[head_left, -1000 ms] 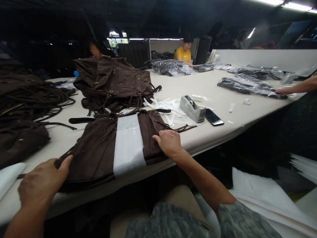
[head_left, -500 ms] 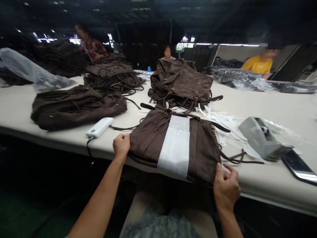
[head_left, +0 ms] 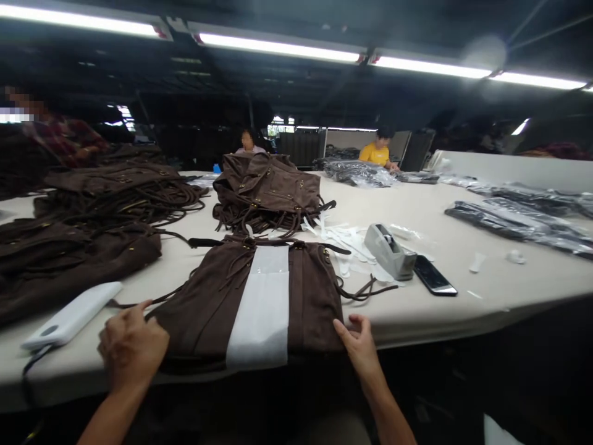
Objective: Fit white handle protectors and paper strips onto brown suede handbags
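Observation:
A dark brown handbag point(head_left: 199, 315) lies at the table's front edge, with a white paper band point(head_left: 264, 309) wrapped around its middle. Its handle and thin straps spread over the tabletop behind and beside it. My left hand point(head_left: 134, 343) is at the bag's left front corner with curled fingers; it is slightly blurred, and its fingertips are partly hidden. At the right front corner, my right hand point(head_left: 364, 349) pinches the bag's edge, thumb on top.
Brown bags are piled behind point(head_left: 273, 185) and at left point(head_left: 69, 253). A white device with a cable point(head_left: 74, 315) lies left. To the right are white strips point(head_left: 343, 244), a tape dispenser point(head_left: 389, 250) and a phone point(head_left: 435, 275). Plastic-wrapped items point(head_left: 514, 222) lie farther right. Co-workers stand across the table.
The view has swung right and upward, showing ceiling lights and more table on the right. Both hands stay at the bag's corners; the left hand has turned, with its index finger stretched forward.

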`<state>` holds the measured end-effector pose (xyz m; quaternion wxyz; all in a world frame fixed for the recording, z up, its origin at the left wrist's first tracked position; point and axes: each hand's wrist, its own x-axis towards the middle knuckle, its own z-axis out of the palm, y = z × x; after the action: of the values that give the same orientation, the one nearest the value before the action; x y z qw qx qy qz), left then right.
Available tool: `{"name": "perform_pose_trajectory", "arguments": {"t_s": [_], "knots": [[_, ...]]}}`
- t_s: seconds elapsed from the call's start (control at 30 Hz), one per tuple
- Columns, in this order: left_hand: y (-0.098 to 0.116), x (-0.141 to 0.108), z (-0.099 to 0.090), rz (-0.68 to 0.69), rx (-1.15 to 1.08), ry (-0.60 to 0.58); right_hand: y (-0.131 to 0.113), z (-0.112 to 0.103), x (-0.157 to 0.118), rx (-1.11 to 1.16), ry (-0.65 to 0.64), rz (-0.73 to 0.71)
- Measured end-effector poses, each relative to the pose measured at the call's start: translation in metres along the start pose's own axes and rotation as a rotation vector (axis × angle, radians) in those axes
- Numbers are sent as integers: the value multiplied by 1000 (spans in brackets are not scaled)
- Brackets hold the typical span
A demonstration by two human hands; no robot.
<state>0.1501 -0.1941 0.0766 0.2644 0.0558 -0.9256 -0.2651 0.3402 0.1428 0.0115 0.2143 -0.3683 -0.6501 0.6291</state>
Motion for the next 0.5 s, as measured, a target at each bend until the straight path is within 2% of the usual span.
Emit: {"name": "perform_pose_trajectory", "arguments": {"t_s": [0.03,0.07,0.1,0.2,0.23,0.3,0.37,0.43,0.5], "knots": [[11,-9,-3,132,-53,15,0,0,-1,151,-56,37],[23,-21,-5,289,-108,-18,-2,0,-3,288,-108,74],[35,-36,-6,460,-151,-105,-5,0,-5,406,-151,105],[69,-87,3,886,-130,-531,-22,3,-9,628,-307,218],[77,-102,9,961,-91,-608,-29,4,-9,663,-365,272],[88,-120,22,996,-40,-589,-47,9,-7,692,-438,320],[94,-118,26,972,-86,-444,-74,16,-5,697,-441,249],[101,-94,14,959,-239,-319,-114,22,-5,718,-456,86],[113,-56,-15,867,-451,-255,-169,29,-10,761,-558,-96]]}}
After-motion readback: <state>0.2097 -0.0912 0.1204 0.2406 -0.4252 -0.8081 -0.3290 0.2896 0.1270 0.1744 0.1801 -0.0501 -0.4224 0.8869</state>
